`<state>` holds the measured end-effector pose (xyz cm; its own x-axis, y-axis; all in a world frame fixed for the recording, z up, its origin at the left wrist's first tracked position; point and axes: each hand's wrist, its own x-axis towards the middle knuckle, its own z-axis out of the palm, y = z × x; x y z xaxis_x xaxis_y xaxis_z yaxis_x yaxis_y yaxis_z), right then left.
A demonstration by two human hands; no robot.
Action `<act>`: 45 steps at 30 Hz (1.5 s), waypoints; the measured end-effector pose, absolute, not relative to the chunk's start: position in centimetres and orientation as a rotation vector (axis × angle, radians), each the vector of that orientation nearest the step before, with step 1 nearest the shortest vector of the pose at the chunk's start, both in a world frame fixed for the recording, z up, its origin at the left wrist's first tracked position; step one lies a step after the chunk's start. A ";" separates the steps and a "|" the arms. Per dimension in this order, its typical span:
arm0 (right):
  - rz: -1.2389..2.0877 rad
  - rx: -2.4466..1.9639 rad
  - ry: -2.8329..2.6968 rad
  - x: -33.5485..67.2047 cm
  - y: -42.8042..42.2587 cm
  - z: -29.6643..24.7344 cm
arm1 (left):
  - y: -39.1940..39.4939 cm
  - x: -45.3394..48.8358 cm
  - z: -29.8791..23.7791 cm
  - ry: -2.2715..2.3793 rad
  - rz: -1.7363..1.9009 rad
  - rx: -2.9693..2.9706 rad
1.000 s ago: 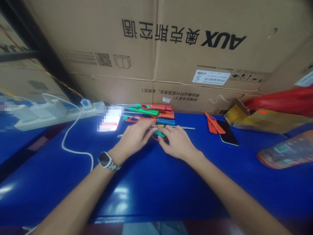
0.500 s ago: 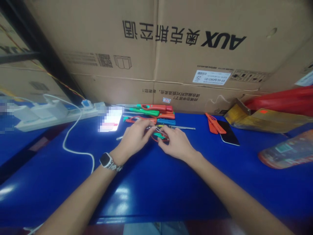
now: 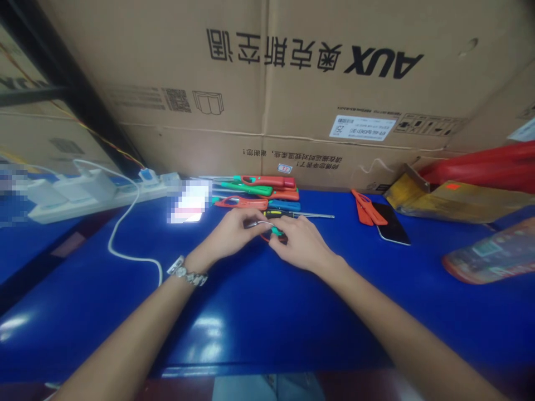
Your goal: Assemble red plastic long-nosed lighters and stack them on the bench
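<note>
My left hand (image 3: pixel 236 231) has its thumb and fingers pinched on the end of a thin white wire (image 3: pixel 266 223). My right hand (image 3: pixel 301 239) is closed around an orange lighter casing with a green part (image 3: pixel 276 230) showing between the thumb and fingers. The wire runs across the small gap between both hands. Most of the casing lies hidden behind my right fingers. Just behind the hands lies a screwdriver (image 3: pixel 279 214) with a black and yellow handle. Beyond it several long-nosed lighters, among them a green one (image 3: pixel 249 189), lie side by side.
At right, orange casing pieces (image 3: pixel 365 209) rest on a black phone (image 3: pixel 392 225). A yellow carton (image 3: pixel 460 203) and a bottle (image 3: pixel 489 256) stand farther right. At left are a lit screen (image 3: pixel 193 201), a power strip (image 3: pixel 112 195) and a white cable (image 3: pixel 125 257). A large cardboard box (image 3: pixel 167 50) walls off the back.
My left wrist has turned, so the watch face no longer shows. The left fingers have drawn the wire straighter, and the metal rod beneath that hand has gone from sight.
</note>
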<state>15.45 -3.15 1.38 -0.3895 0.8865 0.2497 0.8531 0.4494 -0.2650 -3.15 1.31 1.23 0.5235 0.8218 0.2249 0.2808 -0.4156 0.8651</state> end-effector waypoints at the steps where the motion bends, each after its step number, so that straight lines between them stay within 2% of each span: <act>1: 0.138 -1.466 -2.347 15.4 -3.2 1.4 | 1.4 -3.2 1.2 0.890 0.839 1.918; 16: 0.289 -1.513 -2.003 15.3 -3.0 0.8 | 1.8 -3.5 1.6 0.968 0.793 1.757; 20: 0.183 -1.307 -2.029 15.8 -3.0 0.7 | 1.9 -3.6 1.6 0.987 0.860 1.739; 24: 0.238 -1.041 -2.172 17.0 -2.7 0.5 | 1.8 -3.7 1.8 1.063 0.894 1.704; 31: 0.132 -0.910 -2.286 18.3 -1.8 -0.2 | 1.7 -3.8 2.1 1.122 0.870 1.696; 41: 0.220 -0.876 -2.129 18.1 -1.9 -0.9 | 1.6 -3.9 2.0 1.192 0.923 1.945; 45: 0.257 -0.924 -2.085 17.9 -1.9 -1.4 | 1.1 -3.6 2.4 1.291 1.185 2.201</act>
<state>17.89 -1.90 -1.36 -0.3932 0.6920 0.6054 0.5243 0.7096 -0.4706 -3.62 1.15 2.39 0.2447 0.8347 0.4933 0.5630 -0.5365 0.6286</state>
